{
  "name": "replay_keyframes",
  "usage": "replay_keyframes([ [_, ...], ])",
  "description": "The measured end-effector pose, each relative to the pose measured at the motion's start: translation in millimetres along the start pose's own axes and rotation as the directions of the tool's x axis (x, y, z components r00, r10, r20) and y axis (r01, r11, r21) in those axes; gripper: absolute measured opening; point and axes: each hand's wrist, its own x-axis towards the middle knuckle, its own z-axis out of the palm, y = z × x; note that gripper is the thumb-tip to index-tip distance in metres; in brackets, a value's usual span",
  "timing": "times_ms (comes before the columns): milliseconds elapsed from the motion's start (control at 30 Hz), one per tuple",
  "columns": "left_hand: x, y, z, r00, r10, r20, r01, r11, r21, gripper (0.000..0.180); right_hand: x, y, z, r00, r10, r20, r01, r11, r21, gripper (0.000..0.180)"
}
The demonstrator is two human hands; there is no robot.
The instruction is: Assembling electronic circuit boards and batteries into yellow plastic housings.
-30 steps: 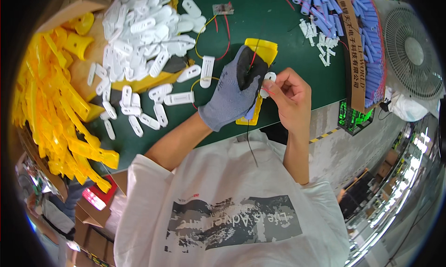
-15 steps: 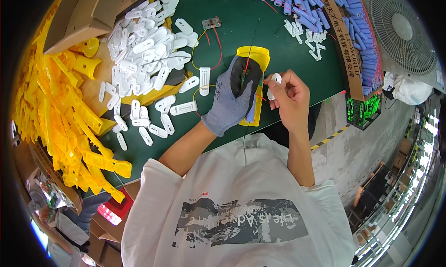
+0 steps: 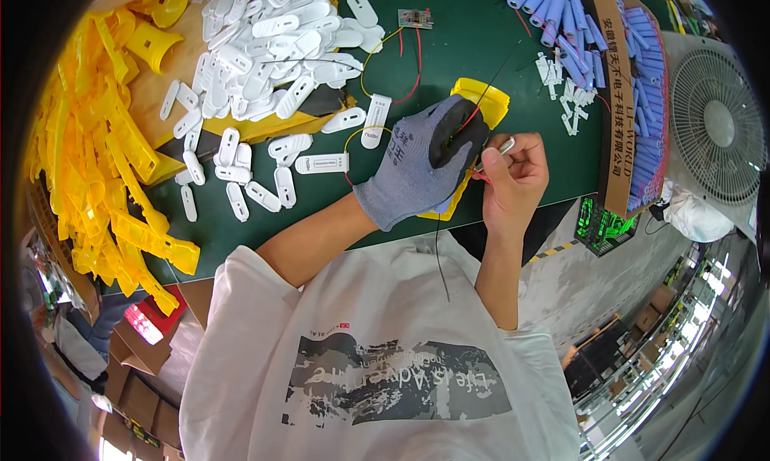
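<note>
My left hand, in a grey glove with black fingertips, grips a long yellow plastic housing that lies on the green table. Red and black wires run across the glove's fingers. My bare right hand sits right beside it with fingers curled, pinching a small white part at the housing's edge. A thin black wire hangs down from the hands over my white shirt.
A heap of white oblong plastic covers lies at the upper left, next to a big pile of yellow housings. A small circuit board with wires rests at the top. Blue cylindrical cells fill a cardboard box on the right, beside a fan.
The view has shifted a little. My right hand has brought the small white part down closer to the housing and the gloved fingers.
</note>
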Motion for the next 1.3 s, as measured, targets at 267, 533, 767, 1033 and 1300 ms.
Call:
replay_keyframes([
  [267, -1, -3, 2, 0.998, -0.043, -0.046, 0.041, 0.998, -0.05, 0.02, -1, -7, 7, 0.993, 0.077, -0.089, -0.083, 0.994, -0.065, 0.024],
  [533, 0, -3, -1, 0.999, -0.048, -0.013, 0.048, 0.999, 0.006, 0.021, -2, -1, -6, 0.992, 0.124, 0.027, -0.119, 0.984, -0.132, 0.021],
  [767, -1, -1, 1, 0.995, -0.086, -0.046, 0.084, 0.995, -0.054, 0.02, -2, -1, 9, 0.997, 0.06, -0.041, -0.065, 0.991, -0.117, 0.037],
  [1033, -1, -1, 1, 0.998, -0.042, -0.051, 0.044, 0.999, 0.032, 0.021, -8, -4, 11, 0.998, 0.055, -0.01, -0.056, 0.96, -0.274, 0.043],
  [1300, -1, -2, -2, 0.998, -0.043, -0.052, 0.049, 0.992, 0.118, 0.02, -8, 0, 12, 0.992, -0.062, 0.107, 0.09, 0.956, -0.28, 0.042],
])
